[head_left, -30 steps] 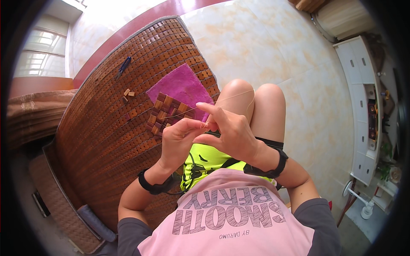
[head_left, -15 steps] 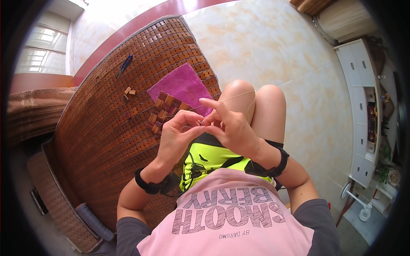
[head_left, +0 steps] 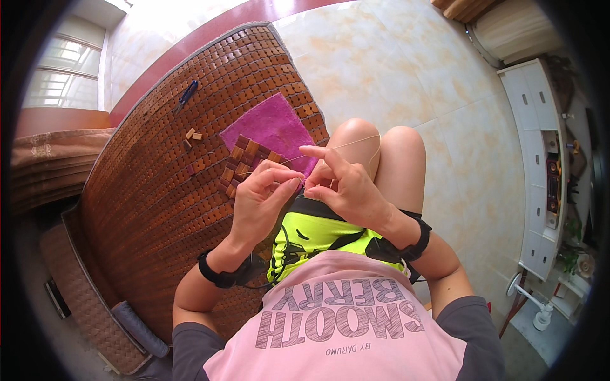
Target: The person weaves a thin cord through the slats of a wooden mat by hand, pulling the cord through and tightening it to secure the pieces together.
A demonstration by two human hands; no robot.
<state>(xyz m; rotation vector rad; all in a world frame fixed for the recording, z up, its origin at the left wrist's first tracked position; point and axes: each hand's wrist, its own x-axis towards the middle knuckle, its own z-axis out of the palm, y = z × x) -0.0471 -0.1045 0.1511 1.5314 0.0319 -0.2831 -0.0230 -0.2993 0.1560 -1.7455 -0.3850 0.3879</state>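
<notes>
A thin, pale cord (head_left: 356,141) runs from beside the wooden block piece, past both my hands, to over my knee. My left hand (head_left: 262,198) is closed in a pinch, thumb against forefinger, with the cord at its fingertips. Close by on the right, my right hand (head_left: 346,190) curls its thumb and other fingers together on the cord while its forefinger points out to the left. Whatever small piece sits between the fingertips is too small to make out. Partly behind my left hand lies a mat-like piece of brown and dark red wooden blocks (head_left: 244,157), overlapping a magenta cloth (head_left: 270,124).
Several loose small wooden blocks (head_left: 193,135) lie on the brown tiled seat mat (head_left: 159,165). Farther back is a dark blue-handled tool (head_left: 187,93). My bare knees (head_left: 352,136) are in front of the hands. A white cabinet (head_left: 530,159) stands at the right.
My hands have drawn slightly apart; their fingertips were touching before and now a small gap shows between them. The block piece, cloth and loose blocks have stayed put.
</notes>
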